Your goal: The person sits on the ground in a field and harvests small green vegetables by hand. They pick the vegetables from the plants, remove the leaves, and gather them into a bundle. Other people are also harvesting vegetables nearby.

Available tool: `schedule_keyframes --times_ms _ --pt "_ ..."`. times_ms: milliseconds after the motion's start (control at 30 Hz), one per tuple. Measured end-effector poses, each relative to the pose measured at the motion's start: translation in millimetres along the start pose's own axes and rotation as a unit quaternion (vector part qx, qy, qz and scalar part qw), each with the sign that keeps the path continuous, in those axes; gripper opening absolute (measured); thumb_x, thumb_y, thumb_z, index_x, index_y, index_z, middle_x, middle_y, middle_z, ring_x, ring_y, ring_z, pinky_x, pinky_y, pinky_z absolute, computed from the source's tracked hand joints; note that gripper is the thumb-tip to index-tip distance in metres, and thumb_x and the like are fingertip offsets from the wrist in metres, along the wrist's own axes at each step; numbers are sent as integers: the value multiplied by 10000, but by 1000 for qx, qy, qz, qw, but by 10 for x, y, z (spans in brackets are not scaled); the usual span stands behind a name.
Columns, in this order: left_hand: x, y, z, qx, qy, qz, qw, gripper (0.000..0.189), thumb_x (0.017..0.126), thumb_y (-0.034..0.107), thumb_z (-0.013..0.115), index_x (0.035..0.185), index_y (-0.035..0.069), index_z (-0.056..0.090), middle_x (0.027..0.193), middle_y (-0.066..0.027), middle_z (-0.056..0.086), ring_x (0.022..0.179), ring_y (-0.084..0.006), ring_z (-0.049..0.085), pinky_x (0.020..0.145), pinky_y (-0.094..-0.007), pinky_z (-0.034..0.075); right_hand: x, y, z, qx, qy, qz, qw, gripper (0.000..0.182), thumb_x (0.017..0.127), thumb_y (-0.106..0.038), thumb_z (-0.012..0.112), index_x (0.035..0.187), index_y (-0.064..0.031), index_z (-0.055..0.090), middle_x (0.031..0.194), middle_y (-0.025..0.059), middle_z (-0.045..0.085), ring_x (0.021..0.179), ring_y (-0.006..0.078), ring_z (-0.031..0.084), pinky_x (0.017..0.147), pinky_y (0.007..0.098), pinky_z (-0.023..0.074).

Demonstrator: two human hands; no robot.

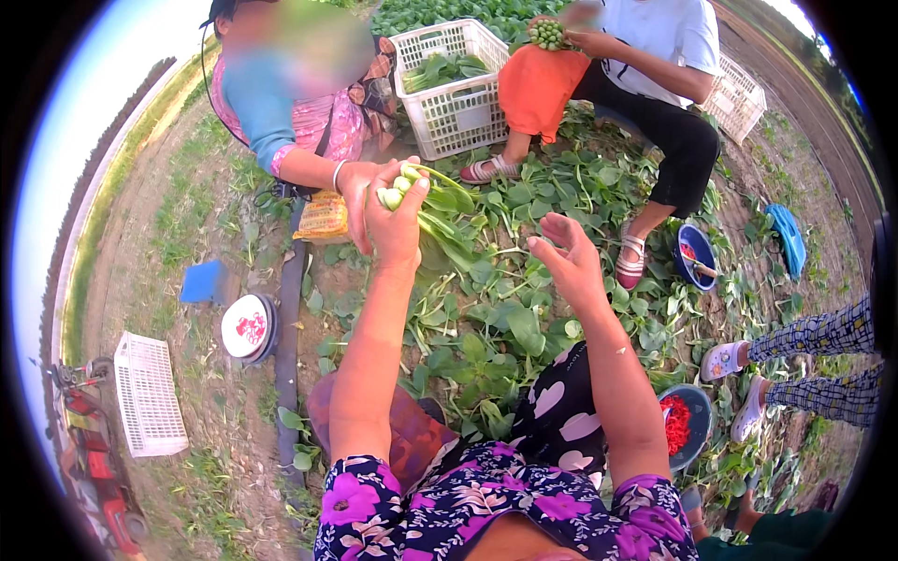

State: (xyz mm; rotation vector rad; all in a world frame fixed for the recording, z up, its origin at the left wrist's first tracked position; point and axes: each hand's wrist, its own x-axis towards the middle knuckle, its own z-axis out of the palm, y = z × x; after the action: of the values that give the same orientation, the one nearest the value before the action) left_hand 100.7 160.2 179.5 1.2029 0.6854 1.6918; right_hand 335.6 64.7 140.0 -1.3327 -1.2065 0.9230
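My left hand is raised in front of me, its fingers and thumb around the pale stem ends of several leafy green vegetables, whose leaves hang to the right. A co-worker's hand with a bracelet is right beside it, partly hidden behind my hand, and seems to touch the same stems. To the right, my right hand is held in the air with fingers apart, holding nothing, above leafy greens strewn over the soil.
A white plastic crate of greens stands between two seated people. At right are a blue bowl and a basin of red bands, near a standing person's legs. A plate with red bands and an upright crate are left.
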Motion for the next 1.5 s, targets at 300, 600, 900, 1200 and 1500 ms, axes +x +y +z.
schedule_keyframes --times_ms 300,600,900,1200,1500 --pt "652 -90 6 98 9 100 990 301 919 41 673 1178 -9 528 1209 -110 662 1028 -135 622 911 -250 486 -216 -194 134 -128 -96 -69 985 444 852 -275 720 1154 35 619 1135 202 687 1071 336 664 919 408 518" --pt "820 -74 445 209 2 247 946 328 903 -3 672 1180 -17 496 1179 -152 654 1025 -188 637 877 -282 543 -254 -210 16 -117 -98 -91 984 325 846 -247 688 1020 24 642 968 183 717 911 323 704 807 413 552" --pt "1254 -170 430 218 73 234 944 573 784 25 815 1224 -58 457 1199 -203 625 1082 -249 641 977 -351 514 -332 -242 -53 -104 -124 -86 983 297 853 -235 668 1005 18 641 933 174 722 882 330 707 794 421 553" --pt "1359 -107 -34 263 44 79 961 853 795 154 837 1424 -102 321 1449 -258 444 1343 -313 466 1106 -380 396 -457 -275 -82 -201 -182 -112 956 330 866 -294 677 1013 -4 614 922 162 707 844 350 690 760 443 549" --pt "454 -370 -1224 417 -102 -212 878 529 858 155 749 1322 -7 552 1323 -149 597 1132 -212 637 982 -332 482 -753 -218 90 -380 -292 -156 864 378 825 -315 745 962 -14 560 806 116 649 781 303 669 676 402 540"
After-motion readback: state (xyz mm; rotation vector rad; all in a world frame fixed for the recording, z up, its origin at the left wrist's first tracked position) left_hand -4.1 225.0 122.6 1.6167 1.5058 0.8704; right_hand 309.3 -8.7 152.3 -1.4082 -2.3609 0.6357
